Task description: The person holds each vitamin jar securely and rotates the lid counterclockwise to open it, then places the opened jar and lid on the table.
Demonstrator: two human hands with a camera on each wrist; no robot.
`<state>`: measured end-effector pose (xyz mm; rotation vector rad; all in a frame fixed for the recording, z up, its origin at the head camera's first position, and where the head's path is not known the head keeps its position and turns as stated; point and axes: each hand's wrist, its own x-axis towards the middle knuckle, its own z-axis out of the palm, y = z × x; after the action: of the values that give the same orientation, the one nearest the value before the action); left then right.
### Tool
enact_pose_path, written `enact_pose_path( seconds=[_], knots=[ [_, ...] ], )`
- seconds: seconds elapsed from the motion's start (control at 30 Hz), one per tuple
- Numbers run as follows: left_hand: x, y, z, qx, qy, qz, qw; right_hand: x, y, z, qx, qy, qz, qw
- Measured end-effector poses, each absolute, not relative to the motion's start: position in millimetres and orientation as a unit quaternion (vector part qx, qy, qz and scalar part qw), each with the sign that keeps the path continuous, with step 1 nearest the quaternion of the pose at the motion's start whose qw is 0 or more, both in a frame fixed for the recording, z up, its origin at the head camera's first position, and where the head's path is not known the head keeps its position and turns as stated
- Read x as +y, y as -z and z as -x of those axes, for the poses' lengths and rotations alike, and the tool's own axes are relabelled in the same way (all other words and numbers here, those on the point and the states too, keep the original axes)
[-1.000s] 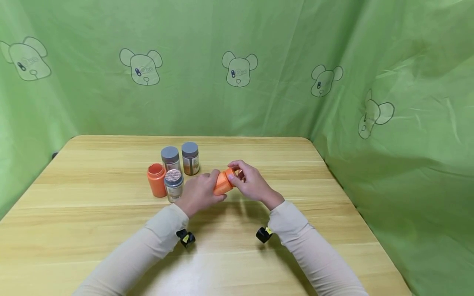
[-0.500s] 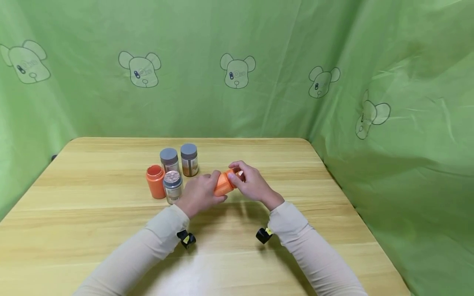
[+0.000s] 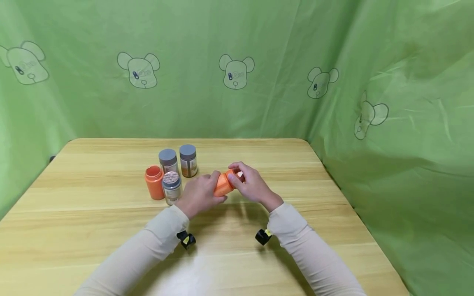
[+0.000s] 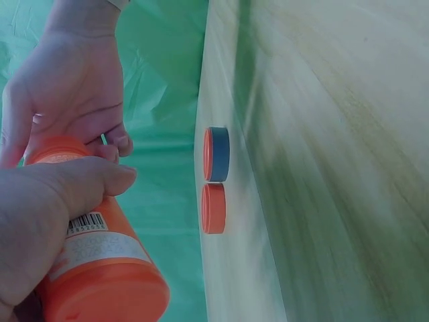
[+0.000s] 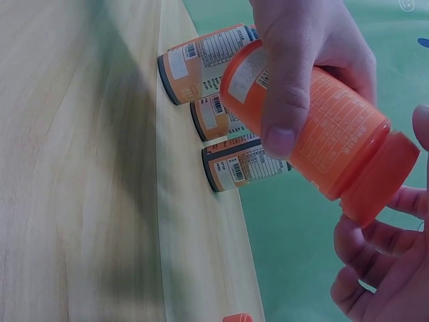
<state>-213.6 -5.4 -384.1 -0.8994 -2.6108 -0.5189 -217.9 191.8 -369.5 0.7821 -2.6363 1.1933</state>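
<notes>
An orange bottle [image 3: 223, 187] is held tilted above the table, its capped end toward the right. My left hand [image 3: 200, 192] wraps around its body, thumb across the label side in the left wrist view. At the bottle's end, my right hand [image 3: 252, 183] grips the orange cap [image 5: 381, 178] between thumb and fingers. The cap sits on the neck; whether it is loose cannot be told. Left of the hands, an uncapped orange bottle [image 3: 154, 186] stands upright beside a jar [image 3: 172, 189] with a printed seal on top.
Two grey-lidded jars [image 3: 188, 160] stand behind that pair. In the left wrist view, a blue-grey lid [image 4: 219, 154] and an orange lid [image 4: 214, 209] lie side by side on the wooden table [image 3: 92, 176]. A green curtain [image 3: 192, 107] hangs around it.
My right fingers have shifted slightly around the cap. Both hands and the bottle keep nearly the same place. The whole head view has drifted a little.
</notes>
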Motion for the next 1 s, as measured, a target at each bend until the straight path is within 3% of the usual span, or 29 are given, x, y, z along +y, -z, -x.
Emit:
enact_pose_path(
  seconds=[1.0],
  knots=[
    [-4.4, 385.9, 216.0, -0.918, 0.184, 0.312, 0.162, 191.8, 372.6, 220.1, -0.876, -0.401, -0.260, 0.069]
  ],
)
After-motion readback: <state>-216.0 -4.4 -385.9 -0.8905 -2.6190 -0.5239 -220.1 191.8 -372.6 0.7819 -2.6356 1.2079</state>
